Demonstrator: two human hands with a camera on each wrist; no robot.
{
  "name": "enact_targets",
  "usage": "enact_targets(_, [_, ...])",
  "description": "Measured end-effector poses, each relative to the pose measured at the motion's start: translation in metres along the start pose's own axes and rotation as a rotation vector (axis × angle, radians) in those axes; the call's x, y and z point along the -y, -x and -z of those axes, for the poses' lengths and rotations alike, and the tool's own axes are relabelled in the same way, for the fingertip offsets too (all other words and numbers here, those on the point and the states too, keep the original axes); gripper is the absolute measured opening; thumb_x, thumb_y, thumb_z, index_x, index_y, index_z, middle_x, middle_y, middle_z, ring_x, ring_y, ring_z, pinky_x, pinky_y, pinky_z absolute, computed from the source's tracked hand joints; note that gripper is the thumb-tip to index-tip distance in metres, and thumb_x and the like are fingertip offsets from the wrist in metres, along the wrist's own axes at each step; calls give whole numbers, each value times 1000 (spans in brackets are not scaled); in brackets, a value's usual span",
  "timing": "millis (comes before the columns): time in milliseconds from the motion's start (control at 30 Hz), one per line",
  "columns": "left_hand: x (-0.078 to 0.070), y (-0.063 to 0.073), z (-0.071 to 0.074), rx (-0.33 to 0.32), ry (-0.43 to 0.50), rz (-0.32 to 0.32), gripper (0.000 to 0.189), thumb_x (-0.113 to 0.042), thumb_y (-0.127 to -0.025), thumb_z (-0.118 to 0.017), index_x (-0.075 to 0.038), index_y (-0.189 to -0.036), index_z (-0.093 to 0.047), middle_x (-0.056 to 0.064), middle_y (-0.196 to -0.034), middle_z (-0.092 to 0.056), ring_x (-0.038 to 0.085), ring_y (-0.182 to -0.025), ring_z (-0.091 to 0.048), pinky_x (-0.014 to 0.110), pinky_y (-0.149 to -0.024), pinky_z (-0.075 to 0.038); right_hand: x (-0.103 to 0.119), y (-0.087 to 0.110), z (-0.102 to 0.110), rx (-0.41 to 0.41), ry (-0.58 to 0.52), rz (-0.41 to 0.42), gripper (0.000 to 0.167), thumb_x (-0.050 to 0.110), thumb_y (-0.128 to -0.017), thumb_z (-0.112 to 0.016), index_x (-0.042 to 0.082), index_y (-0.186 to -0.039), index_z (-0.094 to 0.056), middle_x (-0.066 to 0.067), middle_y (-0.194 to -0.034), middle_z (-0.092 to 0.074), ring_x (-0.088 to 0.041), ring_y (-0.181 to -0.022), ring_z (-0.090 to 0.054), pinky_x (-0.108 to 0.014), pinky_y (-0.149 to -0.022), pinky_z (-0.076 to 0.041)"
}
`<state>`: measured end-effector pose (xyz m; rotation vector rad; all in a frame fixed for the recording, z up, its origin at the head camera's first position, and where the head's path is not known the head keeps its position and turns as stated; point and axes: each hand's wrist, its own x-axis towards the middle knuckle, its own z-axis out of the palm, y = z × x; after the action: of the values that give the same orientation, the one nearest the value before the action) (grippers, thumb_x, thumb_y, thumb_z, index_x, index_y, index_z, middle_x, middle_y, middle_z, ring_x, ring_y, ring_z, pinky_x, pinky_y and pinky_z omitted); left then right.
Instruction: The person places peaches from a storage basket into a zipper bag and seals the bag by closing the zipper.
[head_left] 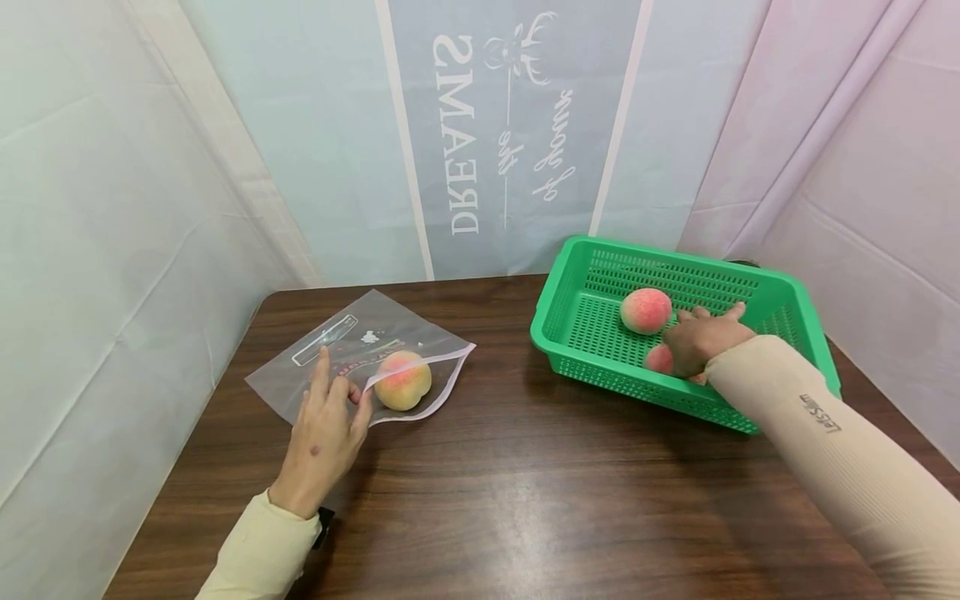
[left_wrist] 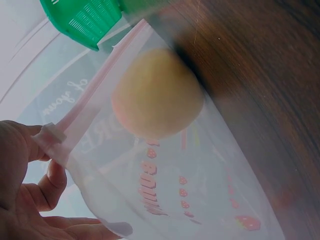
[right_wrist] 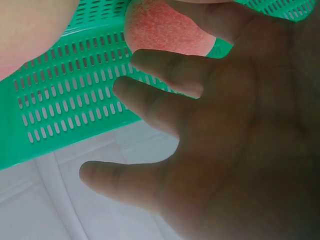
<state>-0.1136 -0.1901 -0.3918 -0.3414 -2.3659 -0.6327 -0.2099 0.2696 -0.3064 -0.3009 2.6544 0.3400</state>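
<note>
My left hand (head_left: 330, 433) pinches the open edge of a clear zip bag (head_left: 442, 333) between thumb and finger, beside its slider (left_wrist: 54, 132), while other fingers lie along the bag. One peach (head_left: 403, 392) sits inside the bag, just within its mouth. My right hand (head_left: 705, 342) reaches into the green basket (head_left: 551, 337) with its fingers spread. Under that hand is a peach (head_left: 659, 359) partly hidden by it, and a sliver of another peach shows below the palm. A red-pink peach (head_left: 647, 311) lies beyond the fingers. Nothing appears gripped in the right hand.
The basket stands at the back right of the dark wooden table (head_left: 510, 492). Behind the table hangs a printed cloth (head_left: 510, 150), with pale cloth walls (head_left: 112, 250) on both sides. A dark band (head_left: 322, 527) is on the left wrist.
</note>
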Motion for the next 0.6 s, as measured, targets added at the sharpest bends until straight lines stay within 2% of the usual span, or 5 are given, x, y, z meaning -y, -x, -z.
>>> enact_targets(167, [0,0,0,-8,1,-9,25,3,-82,-75,-2,-78,-50,40,-146,-37,59,-119,-51,76,-88,-39,-1,-2,1,11,32,2,18,-2,-74,-74,10,-69,-61,-42,-139,-39,-64,-131,-26,-89,-88,-15])
enact_targets(233, [0,0,0,-11,0,-13,25,3,-82,-75,-2,-78,-51,40,-146,-37,59,-118,-51,76,-88,-39,-8,-12,-7,7,46,6,18,-1,-74,-75,11,-67,-62,-40,-137,-43,-63,-131,-27,-89,-87,-15])
enact_targets(333, [1,0,-1,-13,0,-13,25,3,-81,-76,-2,-78,-51,39,-146,-37,59,-116,-53,76,-88,-39,-12,-18,-11,12,60,19,18,1,-74,-74,11,-64,-63,-35,-126,-51,-61,-128,-32,-89,-86,-14])
enact_targets(433, [1,0,-1,-10,0,-8,25,2,-81,-76,-2,-78,-51,39,-146,-37,59,-115,-54,77,-88,-38,-8,-14,-8,11,67,37,18,1,-76,-73,10,-64,-63,-31,-119,-54,-60,-126,-35,-89,-87,-15])
enact_targets(600, [0,1,0,-2,-5,2,25,2,-82,-75,-3,-78,-51,39,-147,-37,60,-113,-54,77,-89,-38,-1,-5,-3,7,70,46,19,5,-81,-71,10,-66,-62,-41,-135,-45,-62,-135,-24,-87,-90,-17])
